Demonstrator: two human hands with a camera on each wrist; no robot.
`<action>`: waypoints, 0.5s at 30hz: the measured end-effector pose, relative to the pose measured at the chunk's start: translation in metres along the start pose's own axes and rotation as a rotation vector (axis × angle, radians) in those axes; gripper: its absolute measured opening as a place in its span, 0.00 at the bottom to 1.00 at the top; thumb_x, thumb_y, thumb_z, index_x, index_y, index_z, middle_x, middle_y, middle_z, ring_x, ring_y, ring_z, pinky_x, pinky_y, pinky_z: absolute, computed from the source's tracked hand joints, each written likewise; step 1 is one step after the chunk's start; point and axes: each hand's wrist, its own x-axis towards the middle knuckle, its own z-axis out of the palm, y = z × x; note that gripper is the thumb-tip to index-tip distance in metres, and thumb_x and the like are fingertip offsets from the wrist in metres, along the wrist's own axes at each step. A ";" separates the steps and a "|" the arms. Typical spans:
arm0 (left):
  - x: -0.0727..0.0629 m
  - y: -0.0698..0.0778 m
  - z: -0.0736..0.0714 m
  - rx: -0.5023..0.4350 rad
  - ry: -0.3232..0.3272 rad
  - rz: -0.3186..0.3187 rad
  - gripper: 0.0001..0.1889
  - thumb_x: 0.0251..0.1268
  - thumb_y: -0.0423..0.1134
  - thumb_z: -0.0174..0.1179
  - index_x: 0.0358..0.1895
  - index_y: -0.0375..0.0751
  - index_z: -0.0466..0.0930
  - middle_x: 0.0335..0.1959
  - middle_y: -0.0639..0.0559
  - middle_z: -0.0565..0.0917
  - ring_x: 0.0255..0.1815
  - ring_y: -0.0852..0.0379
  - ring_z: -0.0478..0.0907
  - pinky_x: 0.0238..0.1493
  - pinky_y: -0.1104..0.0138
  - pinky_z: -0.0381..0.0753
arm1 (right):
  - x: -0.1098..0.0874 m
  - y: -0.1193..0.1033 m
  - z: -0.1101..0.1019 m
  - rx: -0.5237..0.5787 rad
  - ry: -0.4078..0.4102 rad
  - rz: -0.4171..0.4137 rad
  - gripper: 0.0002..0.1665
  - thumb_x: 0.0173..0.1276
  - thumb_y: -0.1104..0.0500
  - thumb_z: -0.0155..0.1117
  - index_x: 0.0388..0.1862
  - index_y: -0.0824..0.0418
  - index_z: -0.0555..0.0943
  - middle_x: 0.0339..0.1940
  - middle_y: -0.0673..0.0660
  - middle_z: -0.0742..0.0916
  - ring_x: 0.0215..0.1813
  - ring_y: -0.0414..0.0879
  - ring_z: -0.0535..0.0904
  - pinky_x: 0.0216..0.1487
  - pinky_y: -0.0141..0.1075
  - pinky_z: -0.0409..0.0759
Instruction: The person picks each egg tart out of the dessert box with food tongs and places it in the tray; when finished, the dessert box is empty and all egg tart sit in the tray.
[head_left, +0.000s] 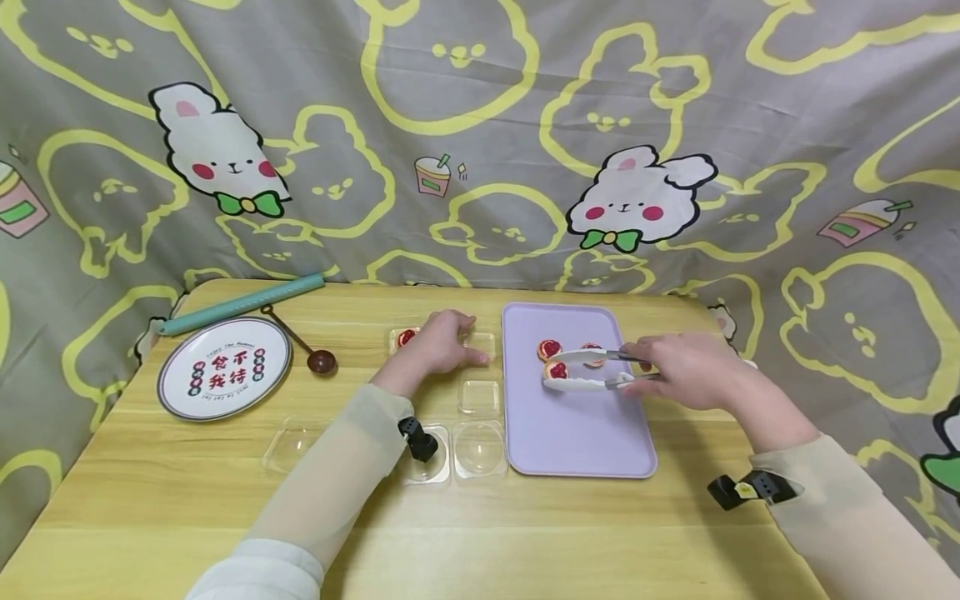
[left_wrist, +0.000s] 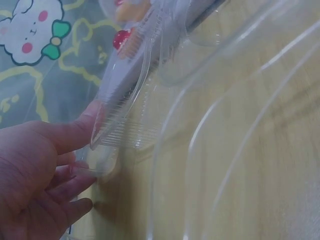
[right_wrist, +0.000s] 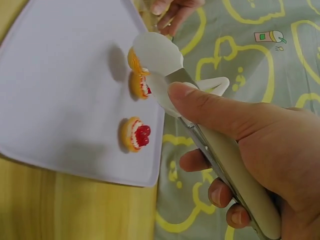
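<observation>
My right hand (head_left: 686,371) grips a pair of tongs (right_wrist: 217,155) with white tips, held over the lilac tray (head_left: 585,433). Between the tips is a small fruit tart (head_left: 556,372) with a red topping. Two more tarts, a nearer one (right_wrist: 134,135) in the right wrist view and one at the left (head_left: 548,349) in the head view, are on the tray. My left hand (head_left: 444,343) pinches the edge of a clear plastic box (left_wrist: 125,132), thumb on its side. Another red-topped tart (head_left: 407,337) shows left of that hand, in clear plastic.
Several clear plastic containers (head_left: 480,450) stand left of the tray. Farther left are a white plate (head_left: 225,392) with printed characters, a brown ladle (head_left: 322,362) and a teal bar (head_left: 240,305). A patterned curtain (head_left: 480,158) hangs behind the wooden table (head_left: 525,533).
</observation>
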 end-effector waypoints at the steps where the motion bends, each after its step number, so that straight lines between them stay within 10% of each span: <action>1: 0.000 0.000 0.000 0.000 -0.001 0.000 0.47 0.56 0.51 0.82 0.76 0.33 0.72 0.74 0.37 0.75 0.76 0.40 0.69 0.77 0.52 0.66 | -0.001 0.001 0.001 -0.001 0.000 -0.002 0.43 0.66 0.27 0.70 0.64 0.59 0.86 0.41 0.46 0.88 0.34 0.42 0.77 0.35 0.45 0.77; 15: 0.000 0.003 -0.002 0.028 -0.013 -0.007 0.47 0.58 0.51 0.81 0.77 0.34 0.71 0.72 0.37 0.76 0.75 0.40 0.70 0.76 0.52 0.68 | -0.002 0.000 0.016 0.038 -0.059 0.016 0.40 0.68 0.35 0.74 0.66 0.64 0.84 0.34 0.44 0.81 0.31 0.42 0.73 0.32 0.40 0.72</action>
